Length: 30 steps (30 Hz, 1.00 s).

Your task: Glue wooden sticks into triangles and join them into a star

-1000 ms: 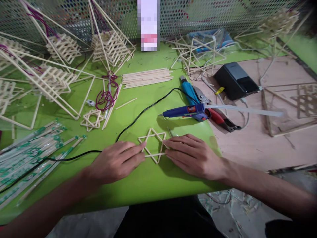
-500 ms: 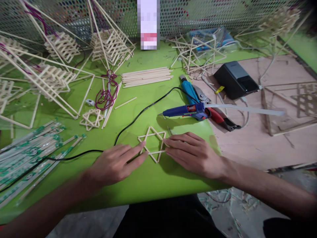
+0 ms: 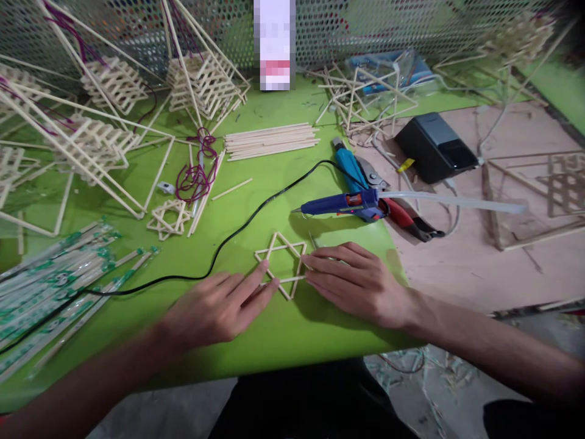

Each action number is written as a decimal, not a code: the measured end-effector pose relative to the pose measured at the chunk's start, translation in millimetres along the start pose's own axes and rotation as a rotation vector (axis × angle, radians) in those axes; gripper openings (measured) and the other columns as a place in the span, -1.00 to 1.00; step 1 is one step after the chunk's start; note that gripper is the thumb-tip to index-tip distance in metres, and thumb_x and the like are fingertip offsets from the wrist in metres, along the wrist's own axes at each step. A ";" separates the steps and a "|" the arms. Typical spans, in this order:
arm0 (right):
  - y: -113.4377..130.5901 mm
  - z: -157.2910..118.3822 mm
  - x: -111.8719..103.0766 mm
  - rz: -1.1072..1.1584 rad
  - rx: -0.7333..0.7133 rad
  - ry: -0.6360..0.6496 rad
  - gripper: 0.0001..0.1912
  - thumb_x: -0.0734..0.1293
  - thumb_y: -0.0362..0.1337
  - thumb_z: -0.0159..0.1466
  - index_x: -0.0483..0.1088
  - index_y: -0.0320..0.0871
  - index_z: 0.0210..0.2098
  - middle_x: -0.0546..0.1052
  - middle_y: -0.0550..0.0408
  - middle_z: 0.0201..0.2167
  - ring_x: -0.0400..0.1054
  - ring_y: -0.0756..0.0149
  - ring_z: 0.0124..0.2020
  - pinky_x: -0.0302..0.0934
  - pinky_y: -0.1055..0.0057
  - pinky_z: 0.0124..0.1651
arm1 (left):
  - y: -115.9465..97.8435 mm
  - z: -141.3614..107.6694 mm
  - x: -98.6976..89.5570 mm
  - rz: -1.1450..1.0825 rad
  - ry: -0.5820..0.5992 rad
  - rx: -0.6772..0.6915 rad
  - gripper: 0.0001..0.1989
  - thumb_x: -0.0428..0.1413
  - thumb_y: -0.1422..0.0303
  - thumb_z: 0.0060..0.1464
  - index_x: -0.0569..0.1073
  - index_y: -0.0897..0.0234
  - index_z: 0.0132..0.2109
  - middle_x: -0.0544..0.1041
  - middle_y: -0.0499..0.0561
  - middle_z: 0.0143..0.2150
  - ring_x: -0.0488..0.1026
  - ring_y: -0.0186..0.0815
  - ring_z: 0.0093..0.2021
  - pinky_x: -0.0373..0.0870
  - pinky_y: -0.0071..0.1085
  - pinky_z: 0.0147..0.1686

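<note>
A six-pointed star of thin wooden sticks (image 3: 287, 246) lies flat on the green table (image 3: 283, 347). Two outstretched fingertips of my left hand (image 3: 226, 305) press on the star's left and lower-left sticks, the fingers apart. On the star's right side rest the fingertips of my right hand (image 3: 354, 280), its fingers extended and lying flat. Neither hand is wrapped round anything. A blue glue gun (image 3: 338, 203) with a long clear glue stick lies just beyond the star, its nozzle pointing left.
Red-handled pruners (image 3: 406, 216) and a black box (image 3: 434, 146) are at the right. A bundle of sticks (image 3: 272, 142) lies further back. Stick frames (image 3: 91, 149), purple cord (image 3: 196, 177) and wrapped sticks (image 3: 59, 280) fill the left. A black cable (image 3: 237, 228) crosses the table.
The fingers of my left hand have shifted slightly, the lower fingertip a little to the right along the star's bottom stick. My right hand has hardly moved.
</note>
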State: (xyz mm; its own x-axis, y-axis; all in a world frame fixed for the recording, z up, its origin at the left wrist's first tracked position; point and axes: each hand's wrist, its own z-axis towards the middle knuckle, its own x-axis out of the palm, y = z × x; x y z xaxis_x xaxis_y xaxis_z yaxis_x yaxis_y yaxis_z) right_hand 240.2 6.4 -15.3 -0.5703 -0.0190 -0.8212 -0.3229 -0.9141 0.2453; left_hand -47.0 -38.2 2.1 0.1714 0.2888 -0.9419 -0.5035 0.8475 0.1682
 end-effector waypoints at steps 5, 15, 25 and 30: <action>-0.2 -0.7 -0.3 0.014 0.008 -0.001 -0.83 0.39 -0.47 0.27 0.48 -0.28 -0.12 0.61 -0.05 -0.04 0.47 0.13 0.02 0.42 0.22 -0.11 | -0.5 -1.8 3.0 -0.068 -0.027 -0.049 -0.70 0.01 0.62 0.27 0.49 0.42 0.08 0.57 0.23 0.08 0.57 -0.30 -0.30 0.47 -0.34 -0.33; -1.9 -2.4 -0.7 0.021 0.011 0.012 -0.81 0.40 -0.47 0.27 0.49 -0.28 -0.11 0.60 -0.02 -0.01 0.46 0.12 0.03 0.41 0.20 -0.09 | -1.3 -4.7 7.0 -0.184 -0.050 -0.129 -0.88 0.13 0.57 0.24 0.49 0.38 -0.10 0.59 0.14 0.06 0.59 -0.31 -0.24 0.47 -0.35 -0.29; -1.6 1.0 -2.5 0.030 -0.003 0.012 -0.82 0.41 -0.47 0.26 0.51 -0.32 -0.13 0.61 -0.08 -0.03 0.47 0.10 0.02 0.43 0.18 -0.10 | -0.1 -2.5 2.0 -0.206 -0.051 -0.124 -0.90 0.11 0.57 0.26 0.49 0.38 -0.12 0.61 0.13 0.01 0.58 -0.31 -0.24 0.45 -0.37 -0.28; -2.7 0.4 -3.9 0.038 -0.004 0.013 -0.83 0.40 -0.48 0.27 0.51 -0.32 -0.12 0.61 -0.07 -0.03 0.48 0.10 0.01 0.44 0.18 -0.09 | 0.7 -3.5 2.9 -0.199 -0.060 -0.113 -0.89 0.08 0.55 0.28 0.50 0.37 -0.12 0.62 0.12 -0.02 0.58 -0.33 -0.28 0.44 -0.38 -0.31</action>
State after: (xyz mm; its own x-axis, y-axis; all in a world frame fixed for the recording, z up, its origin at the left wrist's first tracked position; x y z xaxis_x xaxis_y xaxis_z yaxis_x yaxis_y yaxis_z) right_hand 243.0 9.1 -12.5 -0.5724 -0.0589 -0.8178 -0.2981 -0.9142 0.2745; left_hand -49.8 -38.2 -1.5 0.3251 0.1493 -0.9338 -0.5458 0.8360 -0.0564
